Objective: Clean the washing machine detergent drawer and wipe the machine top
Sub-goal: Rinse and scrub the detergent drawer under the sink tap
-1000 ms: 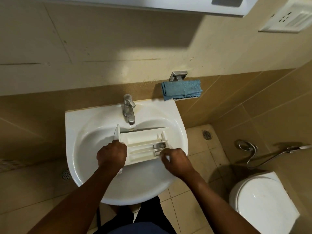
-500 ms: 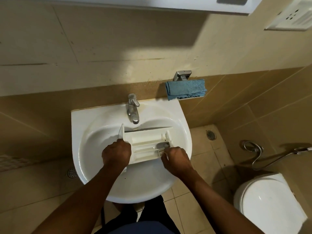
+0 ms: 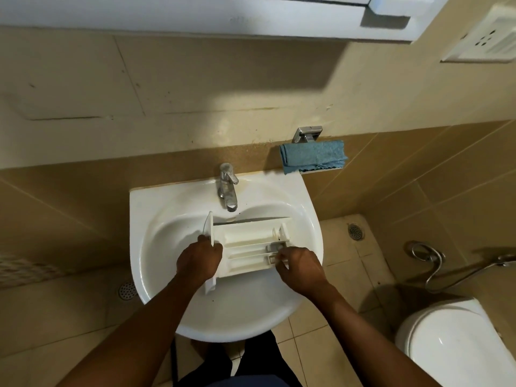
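Observation:
A white detergent drawer (image 3: 245, 244) with several compartments lies across the bowl of a white sink (image 3: 156, 247), below the chrome tap (image 3: 228, 188). My left hand (image 3: 199, 261) grips its front panel end on the left. My right hand (image 3: 300, 268) holds the drawer's right end, fingers on a small grey insert there. A folded blue cloth (image 3: 314, 156) rests on a wall holder behind the sink's right corner. No water is running.
A white toilet (image 3: 452, 347) stands at the lower right, with a chrome spray hose (image 3: 430, 258) on the wall beside it. Floor drains (image 3: 356, 231) sit on the tiled floor either side of the sink. A white cabinet (image 3: 223, 12) hangs overhead.
The view has shifted slightly, so the sink sits further right in frame. Both hands keep their hold on the drawer in the bowl; my right fingers have moved a little at the insert.

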Demonstrator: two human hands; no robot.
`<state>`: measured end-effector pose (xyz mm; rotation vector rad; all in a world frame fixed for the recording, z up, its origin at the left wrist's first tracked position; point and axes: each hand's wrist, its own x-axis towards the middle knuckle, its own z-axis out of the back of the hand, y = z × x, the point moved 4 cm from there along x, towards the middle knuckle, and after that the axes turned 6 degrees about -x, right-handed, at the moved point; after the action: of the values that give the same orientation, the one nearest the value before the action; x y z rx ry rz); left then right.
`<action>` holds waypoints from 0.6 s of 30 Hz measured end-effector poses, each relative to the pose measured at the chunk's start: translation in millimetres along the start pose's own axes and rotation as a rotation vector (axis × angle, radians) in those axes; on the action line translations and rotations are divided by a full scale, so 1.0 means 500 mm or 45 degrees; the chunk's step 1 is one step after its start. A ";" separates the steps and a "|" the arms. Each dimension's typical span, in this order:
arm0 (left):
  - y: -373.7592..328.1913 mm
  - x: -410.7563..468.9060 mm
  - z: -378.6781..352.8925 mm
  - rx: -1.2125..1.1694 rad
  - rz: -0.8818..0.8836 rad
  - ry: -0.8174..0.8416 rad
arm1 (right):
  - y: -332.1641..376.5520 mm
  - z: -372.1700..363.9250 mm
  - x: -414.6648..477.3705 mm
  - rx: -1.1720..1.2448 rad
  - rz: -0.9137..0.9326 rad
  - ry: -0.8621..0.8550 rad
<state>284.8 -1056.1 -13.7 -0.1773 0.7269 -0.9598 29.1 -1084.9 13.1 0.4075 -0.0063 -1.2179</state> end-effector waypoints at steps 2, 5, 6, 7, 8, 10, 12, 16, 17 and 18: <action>0.003 0.009 -0.001 -0.006 -0.045 0.052 | -0.020 0.008 0.003 0.177 -0.109 -0.013; 0.003 0.000 0.006 0.021 -0.116 -0.011 | -0.047 0.027 0.000 0.304 -0.254 -0.189; 0.005 -0.005 0.006 0.018 -0.135 -0.045 | -0.056 0.034 -0.002 0.333 -0.309 -0.251; 0.008 -0.012 0.006 0.004 -0.145 -0.079 | -0.064 0.039 -0.003 0.365 -0.368 -0.292; 0.012 -0.020 0.007 -0.011 -0.155 -0.118 | -0.072 0.043 -0.002 0.398 -0.421 -0.313; 0.019 -0.038 0.011 -0.022 -0.167 -0.196 | -0.080 0.045 0.003 0.444 -0.491 -0.312; 0.023 -0.052 0.020 -0.023 -0.158 -0.263 | -0.077 0.041 0.010 0.485 -0.504 -0.286; 0.026 -0.073 0.040 -0.021 -0.132 -0.316 | -0.066 0.019 0.029 0.559 -0.524 -0.213; 0.027 -0.075 0.044 -0.011 -0.130 -0.322 | -0.063 0.013 0.033 0.570 -0.534 -0.184; 0.030 -0.077 0.050 -0.003 -0.130 -0.329 | -0.057 0.009 0.039 0.576 -0.538 -0.159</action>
<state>297.4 -1021.1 17.1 -0.3370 0.4845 -1.0109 9.1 -1112.1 4.3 0.7519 -0.3219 -1.6624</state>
